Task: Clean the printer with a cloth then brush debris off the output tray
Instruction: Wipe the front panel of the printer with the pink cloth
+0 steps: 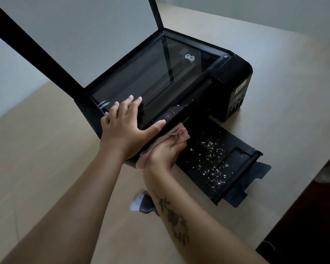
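Note:
A black printer (234,88) stands on the beige table (46,159), its scanner lid (80,40) raised over the glass. My left hand (126,128) lies flat, fingers spread, on the printer's front left corner. Just below it, my right hand (166,153) grips a pink cloth (181,133) pressed against the printer's front face under the control panel. The output tray (242,168) sticks out toward the lower right, sprinkled with white debris (211,149). A small brush (143,203) with pale bristles lies on the table, partly hidden behind my right forearm.
The table's right edge (297,197) runs close beside the extended tray, with dark floor beyond it. A pale wall rises behind the printer.

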Motion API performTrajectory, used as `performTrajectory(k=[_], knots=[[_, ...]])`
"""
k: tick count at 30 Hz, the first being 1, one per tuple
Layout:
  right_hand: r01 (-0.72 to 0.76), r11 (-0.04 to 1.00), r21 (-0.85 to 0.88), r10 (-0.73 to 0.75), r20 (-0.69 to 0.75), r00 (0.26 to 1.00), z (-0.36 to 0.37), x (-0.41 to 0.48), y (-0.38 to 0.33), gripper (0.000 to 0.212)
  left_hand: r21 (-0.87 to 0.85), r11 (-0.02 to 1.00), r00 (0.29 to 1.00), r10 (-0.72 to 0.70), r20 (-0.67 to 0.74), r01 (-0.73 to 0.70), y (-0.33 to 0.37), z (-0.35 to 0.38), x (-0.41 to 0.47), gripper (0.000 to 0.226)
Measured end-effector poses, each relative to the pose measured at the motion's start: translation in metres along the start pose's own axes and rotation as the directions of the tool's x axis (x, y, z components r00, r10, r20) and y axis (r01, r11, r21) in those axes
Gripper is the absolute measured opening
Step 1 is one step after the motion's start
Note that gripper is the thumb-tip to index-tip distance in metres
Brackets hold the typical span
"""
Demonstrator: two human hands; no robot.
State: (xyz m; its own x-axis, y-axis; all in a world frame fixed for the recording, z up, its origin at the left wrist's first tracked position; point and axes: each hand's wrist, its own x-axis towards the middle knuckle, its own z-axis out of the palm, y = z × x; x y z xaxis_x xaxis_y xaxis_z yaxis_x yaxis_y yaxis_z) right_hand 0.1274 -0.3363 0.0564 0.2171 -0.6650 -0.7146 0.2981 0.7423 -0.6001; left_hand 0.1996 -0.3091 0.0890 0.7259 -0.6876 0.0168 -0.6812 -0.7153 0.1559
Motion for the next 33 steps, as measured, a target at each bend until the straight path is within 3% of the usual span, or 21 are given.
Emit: performTrajectory(k=[3, 6, 9, 11, 13, 15, 17, 18, 19, 20, 21, 22, 23, 24, 25, 27, 28, 29, 33], knots=[[-0.069, 0.994, -0.08, 0.078, 0.11, 0.991, -0.017, -0.026, 0.023, 0.027, 0.0, 1.0, 1.0, -0.004, 0.009, 0.004, -0.001, -0.001, 0.001, 0.102], [-0.068, 0.996, -0.053, 0.066, -0.025, 0.997, -0.01, -0.005, 0.0, 0.011, 0.005, 1.0, 1.0, -0.009, 0.008, 0.009, 0.0, -0.002, 0.0, 0.102], [-0.067, 0.997, 0.034, 0.07, -0.091, 0.993, 0.001, 0.016, -0.028, 0.026, 0.012, 1.0, 1.0, -0.006, -0.008, 0.006, -0.001, -0.001, -0.001, 0.101], [-0.067, 0.996, -0.063, 0.063, -0.069, 0.996, -0.001, 0.014, -0.021, 0.029, 0.011, 1.0, 1.0, -0.004, -0.007, 0.004, -0.002, 0.0, -0.001, 0.101], [-0.084, 0.983, -0.162, 0.085, -0.002, 0.996, -0.011, 0.012, -0.003, 0.02, 0.008, 1.0, 1.0, -0.001, 0.003, 0.001, -0.002, 0.001, -0.001, 0.1], [-0.005, 0.973, -0.23, 0.019, 0.057, 0.998, -0.023, 0.017, -0.002, 0.017, 0.006, 1.0, 1.0, -0.002, 0.005, 0.002, -0.003, 0.0, -0.001, 0.1], [0.222, 0.924, -0.312, -0.194, 0.119, 0.974, -0.037, 0.033, -0.02, 0.013, 0.009, 1.0, 1.0, 0.003, 0.006, -0.003, -0.004, 0.0, 0.0, 0.1], [0.385, 0.854, -0.351, -0.338, 0.189, 0.922, -0.044, 0.041, -0.036, 0.01, 0.011, 1.0, 1.0, 0.006, 0.003, -0.006, -0.004, 0.0, -0.001, 0.101], [0.574, 0.72, -0.39, -0.491, 0.299, 0.818, -0.052, 0.049, -0.054, 0.009, 0.015, 1.0, 1.0, 0.008, -0.001, -0.008, -0.004, -0.001, -0.001, 0.101], [0.758, 0.502, -0.416, -0.615, 0.445, 0.651, -0.061, 0.059, -0.074, 0.009, 0.015, 1.0, 1.0, 0.009, -0.004, -0.009, -0.004, -0.001, 0.0, 0.101], [0.881, 0.184, -0.435, -0.674, 0.597, 0.435, -0.071, 0.074, -0.093, 0.009, 0.013, 1.0, 1.0, 0.01, -0.003, -0.01, -0.004, -0.001, 0.0, 0.101], [0.874, -0.201, -0.443, -0.652, 0.726, 0.218, -0.08, 0.094, -0.113, 0.01, 0.01, 1.0, 1.0, 0.013, -0.003, -0.013, -0.004, -0.001, 0.001, 0.101], [0.712, -0.558, -0.426, -0.575, 0.817, 0.038, -0.087, 0.116, -0.131, 0.014, 0.012, 1.0, 1.0, 0.019, -0.004, -0.019, -0.004, -0.001, 0.001, 0.102], [0.501, -0.772, -0.392, -0.491, 0.868, -0.077, -0.09, 0.135, -0.145, 0.018, 0.012, 1.0, 1.0, 0.021, -0.007, -0.021, -0.004, -0.002, 0.001, 0.102], [0.358, -0.873, -0.333, -0.405, 0.902, -0.15, -0.09, 0.149, -0.154, 0.019, 0.007, 1.0, 1.0, 0.017, -0.012, -0.017, -0.005, -0.003, 0.001, 0.102], [0.348, -0.915, -0.202, -0.287, 0.934, -0.212, -0.09, 0.159, -0.159, 0.01, 0.002, 1.0, 1.0, 0.006, -0.014, -0.006, -0.005, -0.004, 0.0, 0.103], [0.385, -0.911, -0.151, -0.247, 0.945, -0.213, -0.091, 0.162, -0.157, 0.005, 0.0, 1.0, 1.0, 0.005, -0.012, -0.005, -0.004, -0.003, -0.001, 0.104], [0.402, -0.908, -0.115, -0.209, 0.957, -0.2, -0.093, 0.163, -0.156, 0.014, -0.003, 1.0, 1.0, 0.005, -0.011, -0.005, -0.004, -0.003, -0.002, 0.104], [0.438, -0.899, 0.02, 0.065, 0.994, 0.089, -0.104, 0.172, -0.151, 0.039, -0.009, 1.0, 1.0, 0.002, -0.016, -0.002, -0.005, -0.005, -0.001, 0.105]])
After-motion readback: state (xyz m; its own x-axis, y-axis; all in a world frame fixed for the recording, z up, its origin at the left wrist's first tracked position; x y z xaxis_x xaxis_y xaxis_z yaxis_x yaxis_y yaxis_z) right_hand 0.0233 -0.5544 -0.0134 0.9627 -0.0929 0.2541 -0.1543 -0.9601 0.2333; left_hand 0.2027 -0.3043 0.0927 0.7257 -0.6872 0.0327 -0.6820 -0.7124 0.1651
